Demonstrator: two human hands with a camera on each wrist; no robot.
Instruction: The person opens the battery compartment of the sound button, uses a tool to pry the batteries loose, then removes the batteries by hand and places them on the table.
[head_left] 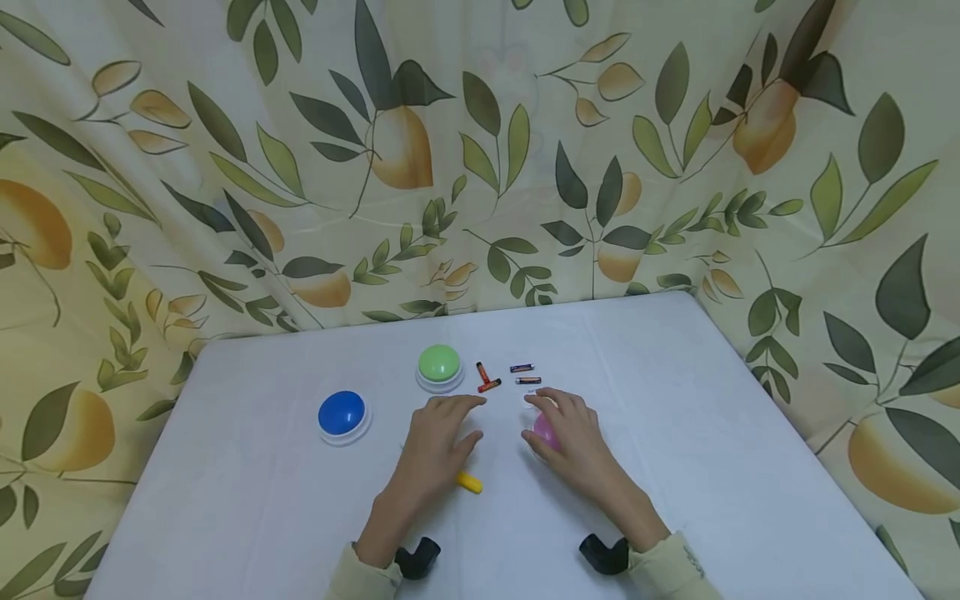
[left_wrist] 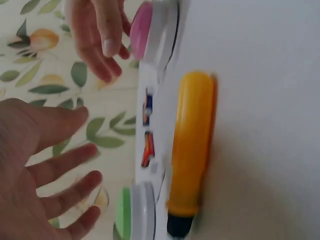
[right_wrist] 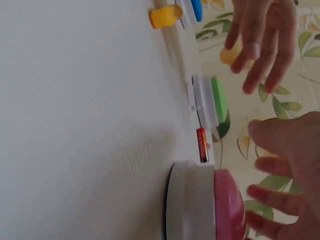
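My left hand (head_left: 435, 442) hovers over the table, fingers spread and holding nothing. Beneath it lies a yellow-handled screwdriver (left_wrist: 192, 142), its dark collar showing in the left wrist view and most of it hidden by the hand in the head view. My right hand (head_left: 573, 437), fingers loosely bent, is over a pink push-button (right_wrist: 230, 207) on a round white base, partly covering it in the head view. Beyond the hands lie two red-and-black batteries (head_left: 489, 385) and two dark batteries (head_left: 528, 381).
A green push-button (head_left: 439, 364) stands at the back, left of the batteries. A blue push-button (head_left: 342, 413) stands farther left. All rest on a white-covered table (head_left: 247, 500), with a fruit-patterned curtain (head_left: 480, 167) behind its far edge.
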